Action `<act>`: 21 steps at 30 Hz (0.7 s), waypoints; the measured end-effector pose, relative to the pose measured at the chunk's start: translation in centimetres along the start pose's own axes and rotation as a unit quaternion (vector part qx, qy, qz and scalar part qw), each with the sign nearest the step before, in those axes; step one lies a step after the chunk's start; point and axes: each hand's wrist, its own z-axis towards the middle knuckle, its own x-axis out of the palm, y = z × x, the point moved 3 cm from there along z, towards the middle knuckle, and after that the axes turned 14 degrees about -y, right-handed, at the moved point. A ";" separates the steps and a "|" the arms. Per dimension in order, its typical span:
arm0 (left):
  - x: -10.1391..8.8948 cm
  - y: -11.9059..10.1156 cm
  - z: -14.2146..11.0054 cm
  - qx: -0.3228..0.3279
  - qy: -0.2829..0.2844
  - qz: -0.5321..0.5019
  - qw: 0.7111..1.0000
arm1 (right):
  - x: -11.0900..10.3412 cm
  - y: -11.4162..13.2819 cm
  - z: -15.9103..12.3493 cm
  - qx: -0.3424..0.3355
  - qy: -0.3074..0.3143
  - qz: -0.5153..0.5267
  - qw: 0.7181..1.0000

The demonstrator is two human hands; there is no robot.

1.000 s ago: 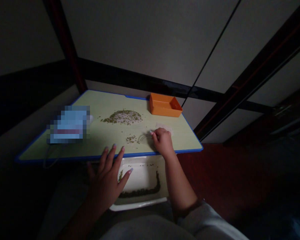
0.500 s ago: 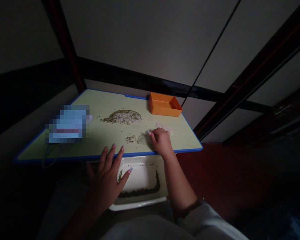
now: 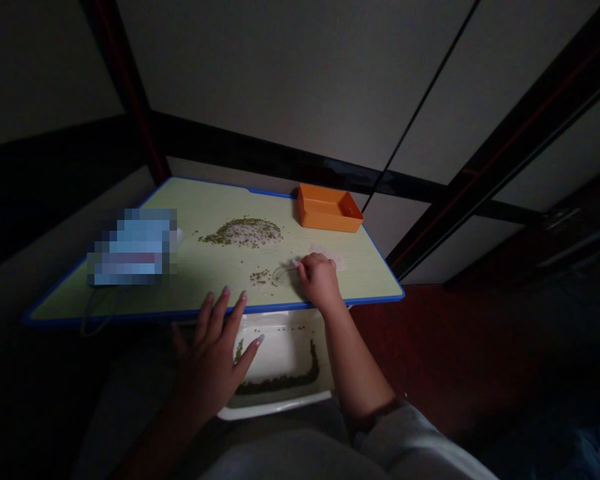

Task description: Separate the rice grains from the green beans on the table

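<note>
My right hand (image 3: 319,280) is closed around a whisk-like wire tool (image 3: 282,272) low over the table; its handle is hidden in the fist. The thin wire loops reach left to a small patch of green beans and pale grains (image 3: 260,277). A larger heap of the same mix (image 3: 247,232) lies farther back. Just behind my right hand is a thin spread of pale grains (image 3: 334,257). My left hand (image 3: 217,347), fingers spread, holds nothing; its fingertips are at the table's front edge. Partly under it is a white basin (image 3: 275,408) with green beans along its inner sides.
An orange rectangular box (image 3: 330,217) stands at the table's back right. On the left is a blurred-out pale blue item (image 3: 135,247) with a cord hanging over the edge. The blue-edged table (image 3: 200,200) stands close to a panelled wall (image 3: 290,87).
My right hand and the wire tool have shifted very slightly left. The view has moved a little. My left hand, the heaps and the box look the same.
</note>
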 end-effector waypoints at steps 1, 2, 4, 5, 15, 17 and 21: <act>0.0 0.0 0.0 0.001 -0.001 0.001 1.000 | 0.0 0.0 0.0 -0.001 0.001 0.002 1.000; 0.0 0.0 0.0 0.002 -0.003 0.001 1.000 | 0.1 0.0 0.0 -0.002 0.002 0.005 1.000; -0.1 -0.1 0.0 0.002 -0.005 0.003 1.000 | 0.1 0.0 0.0 -0.007 0.005 0.011 1.000; -0.1 -0.1 0.0 0.002 -0.005 0.003 1.000 | 0.2 0.0 0.0 -0.010 0.006 0.015 1.000; -0.1 -0.2 0.2 0.004 -0.004 0.003 1.000 | 0.1 0.0 -0.2 -0.049 -0.008 0.057 0.997; -0.1 -0.2 0.2 0.004 -0.006 0.003 1.000 | 0.1 0.1 -0.1 -0.047 -0.014 0.054 0.997; -0.2 -0.2 0.1 0.003 -0.007 0.002 1.000 | 0.3 0.4 0.1 -0.054 -0.006 0.050 0.997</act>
